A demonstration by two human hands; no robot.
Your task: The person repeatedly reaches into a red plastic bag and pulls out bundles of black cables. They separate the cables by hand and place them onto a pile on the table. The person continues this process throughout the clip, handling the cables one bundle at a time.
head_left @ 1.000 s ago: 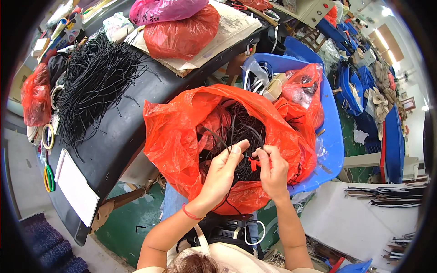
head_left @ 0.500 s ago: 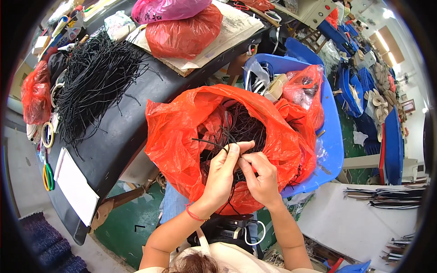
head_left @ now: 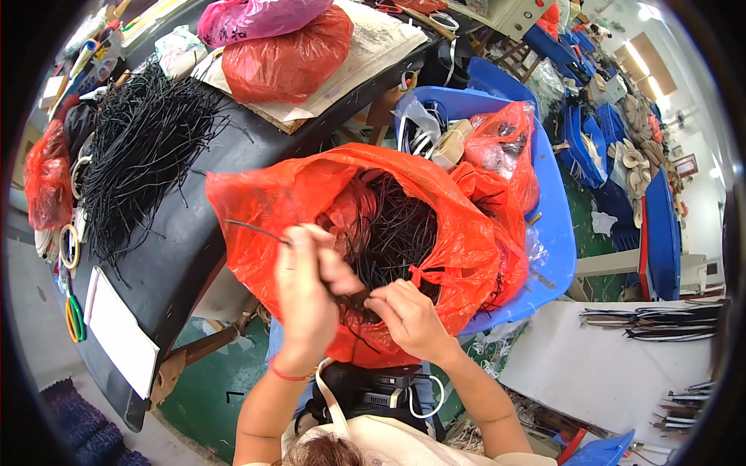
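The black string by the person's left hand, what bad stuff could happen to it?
The black string might slip: the left hand is blurred, so I can't tell how firm its grip is. If it drops, it could get tangled or lost in the heap of black strings in the red bag. The bag's thin, crumpled rim might also flop inward, as neither hand seems to hold it.
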